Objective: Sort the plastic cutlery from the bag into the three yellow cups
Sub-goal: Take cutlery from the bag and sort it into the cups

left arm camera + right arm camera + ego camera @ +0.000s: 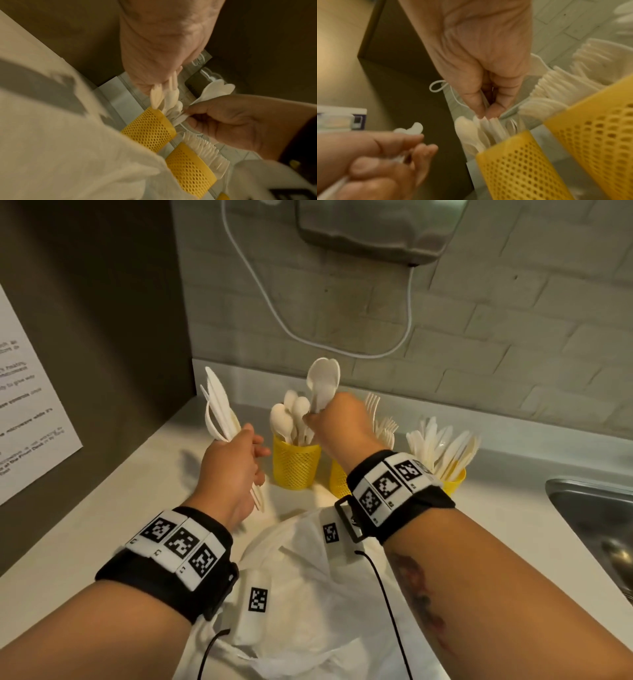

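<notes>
Three yellow cups stand in a row: the left cup [296, 463] holds spoons, the middle cup [339, 479] forks, the right cup [454, 481] knives. The white bag [308, 577] lies in front on the counter [102, 525]. The right hand [342, 422] grips spoons [323, 381] above the left cup — the left hand [233, 467] is clamped on a bundle of knives [219, 405], raised.

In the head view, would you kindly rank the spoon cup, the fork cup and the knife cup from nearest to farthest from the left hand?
Measured from the left hand:
1. spoon cup, just to its right.
2. fork cup, middle of the row, partly behind the right wrist.
3. knife cup, far right, toward the sink.
</notes>
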The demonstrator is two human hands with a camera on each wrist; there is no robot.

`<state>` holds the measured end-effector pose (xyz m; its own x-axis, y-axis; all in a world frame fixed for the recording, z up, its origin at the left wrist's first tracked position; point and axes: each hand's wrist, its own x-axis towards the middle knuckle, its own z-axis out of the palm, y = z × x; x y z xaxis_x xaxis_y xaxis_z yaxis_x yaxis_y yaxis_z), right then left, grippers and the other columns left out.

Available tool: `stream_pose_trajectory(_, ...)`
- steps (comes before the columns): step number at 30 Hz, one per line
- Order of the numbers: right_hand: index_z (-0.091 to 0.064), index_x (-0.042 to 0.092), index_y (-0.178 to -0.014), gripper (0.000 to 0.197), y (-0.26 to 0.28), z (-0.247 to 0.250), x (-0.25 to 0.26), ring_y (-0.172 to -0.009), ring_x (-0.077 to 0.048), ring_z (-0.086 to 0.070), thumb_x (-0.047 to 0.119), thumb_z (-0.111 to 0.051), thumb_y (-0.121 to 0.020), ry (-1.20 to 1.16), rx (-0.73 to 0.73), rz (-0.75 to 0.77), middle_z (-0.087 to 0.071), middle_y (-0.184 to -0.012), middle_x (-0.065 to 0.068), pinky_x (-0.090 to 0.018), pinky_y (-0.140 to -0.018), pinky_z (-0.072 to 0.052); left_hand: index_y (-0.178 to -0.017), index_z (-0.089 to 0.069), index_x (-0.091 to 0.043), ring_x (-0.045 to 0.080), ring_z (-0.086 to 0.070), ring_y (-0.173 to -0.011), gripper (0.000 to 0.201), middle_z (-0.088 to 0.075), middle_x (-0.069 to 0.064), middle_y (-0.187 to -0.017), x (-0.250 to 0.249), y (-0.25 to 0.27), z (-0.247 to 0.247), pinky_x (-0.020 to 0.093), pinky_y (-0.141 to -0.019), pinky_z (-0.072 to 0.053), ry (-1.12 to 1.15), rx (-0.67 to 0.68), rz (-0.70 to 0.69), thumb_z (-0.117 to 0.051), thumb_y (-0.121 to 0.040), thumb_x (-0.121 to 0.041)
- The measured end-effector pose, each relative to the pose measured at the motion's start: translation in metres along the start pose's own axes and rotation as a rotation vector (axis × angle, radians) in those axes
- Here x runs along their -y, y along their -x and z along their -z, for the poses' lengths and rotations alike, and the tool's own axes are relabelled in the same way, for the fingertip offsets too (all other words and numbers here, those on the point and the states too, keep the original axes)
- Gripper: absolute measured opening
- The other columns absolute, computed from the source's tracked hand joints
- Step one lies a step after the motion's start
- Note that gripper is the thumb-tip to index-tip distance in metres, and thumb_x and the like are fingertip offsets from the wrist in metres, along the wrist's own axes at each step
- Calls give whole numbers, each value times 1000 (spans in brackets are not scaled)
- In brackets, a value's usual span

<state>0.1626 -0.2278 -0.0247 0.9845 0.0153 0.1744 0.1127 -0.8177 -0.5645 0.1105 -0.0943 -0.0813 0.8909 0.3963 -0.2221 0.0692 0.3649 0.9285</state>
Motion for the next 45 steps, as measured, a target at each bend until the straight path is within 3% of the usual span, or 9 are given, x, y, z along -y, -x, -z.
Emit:
stream_pose_trajectory(5, -62, 9, -92, 15, -7, -21, 1, -90, -28, -65, 24, -61, -93, 230, 145, 3, -61, -83, -5, -30, -67, -42, -83, -56, -13, 6, -34, -42, 21, -49, 0, -66, 1, 2, 2, 19, -38, -29, 24, 23, 24, -53, -98, -26)
stream_pose_trajectory(9, -55, 5, -118, 44, -6, -17, 8, -99, -28, -67, 32, -70, -87, 114, 173, 3, -66, -108, -10, -34, -70, -47, -88, -55, -11, 7, -32, -43, 10, -47, 1, -65, 2, 3, 2, 19, -39, -29, 17, 51, 18, -56, -95, -17)
stream_pose_trajectory(14, -64, 8, -112, 23, 0, -25, 2, -100, -30, -65, 21, -59, -94, 292, 147, 59, -69, -110, -11, -30, -68, -39, -91, -61, -10, 9, -37, -49, 7, -51, 3, -66, 2, 4, -2, 20, -44, -33, -18, 106, -17, -58, -94, -15)
stream_pose_trajectory(25, -52, 6, -118, 33, 33, 3, 4, -102, -29, -61, 7, -61, -87, 130, 94, 71, -61, -113, -11, -30, -69, -37, -85, -60, -9, 9, -41, -49, 15, -54, 5, -68, 1, 12, -8, 19, -43, -37, -115, 173, -92, -59, -96, -18)
stream_pose_trajectory(31, -70, 22, -110, 50, 70, 13, -9, -92, -15, -68, 61, -63, -78, -438, 163, 76, -72, -99, 3, -39, -85, -55, -99, -56, -18, 5, -51, -61, 13, -54, -7, -72, 1, 33, -40, 15, -48, -44, -196, 415, -201, -48, -100, -8)
stream_pose_trajectory(34, -71, 19, -94, 34, 81, 3, -25, -84, -22, -69, 50, -60, -87, -464, 59, 64, -73, -88, -2, -48, -79, -56, -106, -62, -15, 11, -67, -76, 34, -67, 2, -71, 12, 44, -56, 19, -54, -51, -261, 464, -255, -35, -104, -36)
stream_pose_trajectory(38, -67, 9, -86, 25, 88, 8, -45, -70, -20, -66, 22, -52, -99, -850, 8, -188, -71, -80, -13, -36, -65, -54, -129, -44, -23, 6, -62, -88, 39, -65, -6, -105, 24, 53, -54, 13, -66, -47, -645, 520, -418, -61, -93, -20)
stream_pose_trajectory(41, -66, 0, -98, 28, 89, 21, -55, -60, -25, -64, 18, -45, -103, -1115, 62, -242, -69, -79, -18, -32, -49, -48, -117, -51, -26, 12, -61, -66, 33, -65, -4, -87, 33, 52, -54, 30, -59, -50, -573, 626, -390, -67, -89, -25)
stream_pose_trajectory(45, -64, -2, -112, 25, 92, 30, -69, -72, -21, -63, 13, -47, -102, -1193, 88, -153, -69, -87, -13, -31, -65, -51, -107, -55, -24, 15, -50, -58, 9, -58, -1, -71, 35, 63, -53, 30, -55, -43, -387, 644, -302, -54, -99, -28)
